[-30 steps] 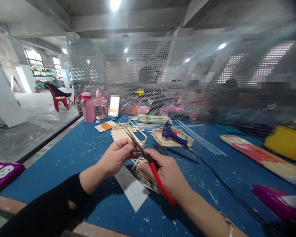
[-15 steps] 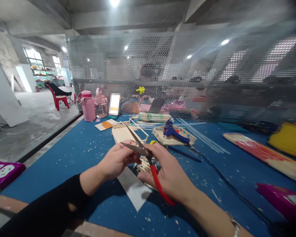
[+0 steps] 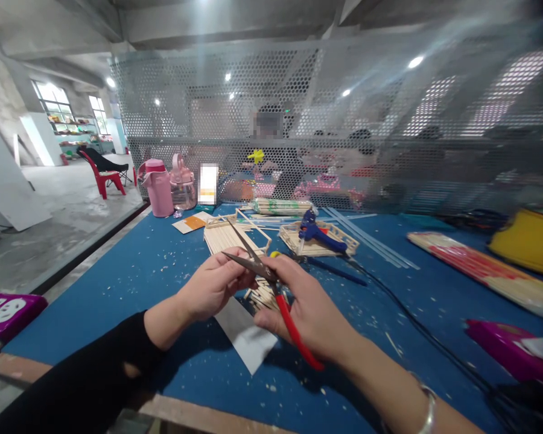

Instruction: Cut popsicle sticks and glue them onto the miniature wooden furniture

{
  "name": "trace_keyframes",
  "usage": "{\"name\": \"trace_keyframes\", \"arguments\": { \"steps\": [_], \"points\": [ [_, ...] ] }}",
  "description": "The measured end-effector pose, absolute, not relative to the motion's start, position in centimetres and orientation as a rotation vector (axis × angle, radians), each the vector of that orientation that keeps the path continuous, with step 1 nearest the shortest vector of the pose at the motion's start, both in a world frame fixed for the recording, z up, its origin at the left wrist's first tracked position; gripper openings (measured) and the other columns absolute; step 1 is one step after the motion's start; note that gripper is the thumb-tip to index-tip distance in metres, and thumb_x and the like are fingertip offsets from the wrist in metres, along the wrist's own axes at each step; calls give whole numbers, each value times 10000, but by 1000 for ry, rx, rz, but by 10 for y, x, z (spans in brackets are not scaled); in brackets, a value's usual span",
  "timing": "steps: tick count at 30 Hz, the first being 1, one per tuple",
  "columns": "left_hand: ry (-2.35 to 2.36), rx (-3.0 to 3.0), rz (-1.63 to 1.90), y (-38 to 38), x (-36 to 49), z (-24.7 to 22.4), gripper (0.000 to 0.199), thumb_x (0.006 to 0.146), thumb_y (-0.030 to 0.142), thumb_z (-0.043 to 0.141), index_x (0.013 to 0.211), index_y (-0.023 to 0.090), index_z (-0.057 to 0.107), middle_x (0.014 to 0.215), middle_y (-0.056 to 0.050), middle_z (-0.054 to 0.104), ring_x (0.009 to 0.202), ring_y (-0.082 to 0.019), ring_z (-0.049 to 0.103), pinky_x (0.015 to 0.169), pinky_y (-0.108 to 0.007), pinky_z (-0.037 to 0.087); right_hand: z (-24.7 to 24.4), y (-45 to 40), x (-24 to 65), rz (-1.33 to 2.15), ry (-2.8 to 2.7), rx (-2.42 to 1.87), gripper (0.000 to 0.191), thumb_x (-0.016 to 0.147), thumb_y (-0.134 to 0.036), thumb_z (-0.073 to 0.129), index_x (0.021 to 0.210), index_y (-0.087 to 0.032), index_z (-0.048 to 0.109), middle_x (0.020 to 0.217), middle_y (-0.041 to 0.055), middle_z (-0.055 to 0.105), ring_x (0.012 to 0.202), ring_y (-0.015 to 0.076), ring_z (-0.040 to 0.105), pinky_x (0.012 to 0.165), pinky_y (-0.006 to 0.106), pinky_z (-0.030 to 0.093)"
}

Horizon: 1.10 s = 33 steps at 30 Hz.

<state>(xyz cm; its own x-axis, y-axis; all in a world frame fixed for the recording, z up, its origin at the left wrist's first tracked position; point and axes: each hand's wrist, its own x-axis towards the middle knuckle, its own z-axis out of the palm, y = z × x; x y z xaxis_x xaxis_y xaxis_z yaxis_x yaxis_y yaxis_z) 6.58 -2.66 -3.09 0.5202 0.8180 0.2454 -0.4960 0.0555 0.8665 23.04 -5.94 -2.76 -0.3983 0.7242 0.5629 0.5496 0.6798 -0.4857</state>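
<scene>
My right hand (image 3: pixel 310 310) grips red-handled scissors (image 3: pixel 271 289) with the blades spread apart and pointing up and left. My left hand (image 3: pixel 215 286) is closed with pinched fingers at the blades; whatever it pinches is too small to make out. Both hands hover over the blue table (image 3: pixel 131 283). Under them lie a pile of short wooden sticks (image 3: pixel 262 295) and a white sheet (image 3: pixel 247 337).
Wooden stick frames (image 3: pixel 226 232) and a stick tray (image 3: pixel 319 244) with a blue glue gun (image 3: pixel 317 232) lie behind. A black cable (image 3: pixel 416 325) runs right. Pink bottles (image 3: pixel 160 190), a yellow container (image 3: pixel 529 244), stick packs (image 3: pixel 479 271) and purple items (image 3: pixel 4 310) ring the table. A person sits behind the mesh screen (image 3: pixel 298 120).
The scissor blades have gone from closed to spread apart. Both hands rose slightly and stay close together.
</scene>
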Motion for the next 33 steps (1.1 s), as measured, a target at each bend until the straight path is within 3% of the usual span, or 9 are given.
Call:
{"name": "trace_keyframes", "arguments": {
  "steps": [20, 33],
  "points": [
    [277, 1043, 1006, -28, 69, -30, 317, 715, 342, 725, 586, 136, 522, 540, 33, 460, 537, -71, 421, 600, -220, 389, -29, -61, 229, 327, -2071, -942, 661, 732, -719, 512, 1113, -184, 589, 901, 67, 618, 748, 179, 546, 682, 307, 462],
    [262, 997, 1048, -27, 71, -34, 304, 698, 333, 735, 601, 143, 519, 532, 40, 464, 519, -71, 425, 583, -225, 383, -32, -61, 229, 136, -2034, -977, 450, 809, -540, 579, 1063, -171, 613, 830, 62, 659, 709, 170, 595, 644, 278, 490]
  ]
}}
